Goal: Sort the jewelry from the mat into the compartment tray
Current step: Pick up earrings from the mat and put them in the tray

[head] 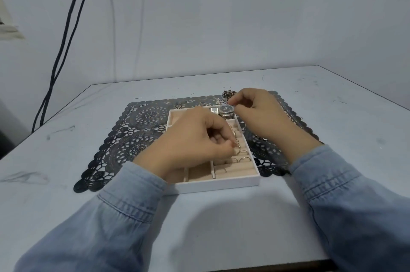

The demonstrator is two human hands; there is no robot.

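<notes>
We record a white tray (221, 183) with beige lining standing on a dark, lace-cut mat (137, 129), which lies on a pale grey desk (221, 227). The tray's near wall sits about level with the mat's near edge. The left hand (195, 138) is over the middle of the tray, its fingers curled. Its thumb and forefinger pinch a gold ring (238, 145) at the ridged ring slots in the tray's right column. The ring is at the slot surface, but we cannot tell whether it is seated. Several more rings (244, 158) stand in the slots nearer the person, just beside the held one. A metal watch (225, 111) lies in the far right compartment, its dial facing up. The right hand (259, 114) is above the far right corner of the tray, just beyond the watch. Its fingers are curled and its thumb and forefinger tips are pressed together. Anything between them is too small to make out, so we cannot say whether this hand holds something. A dark heap of jewelry (228, 94) rests at the far edge of the mat, partly hidden behind the right hand. A dark piece (259, 136) shows on the mat below the right wrist, too covered to identify. The left compartments of the tray are largely hidden by the left hand. Both forearms wear light blue denim sleeves (133, 194). Two dark cables (66, 38) hang down the wall (221, 16) at the left, well apart from the work area.
</notes>
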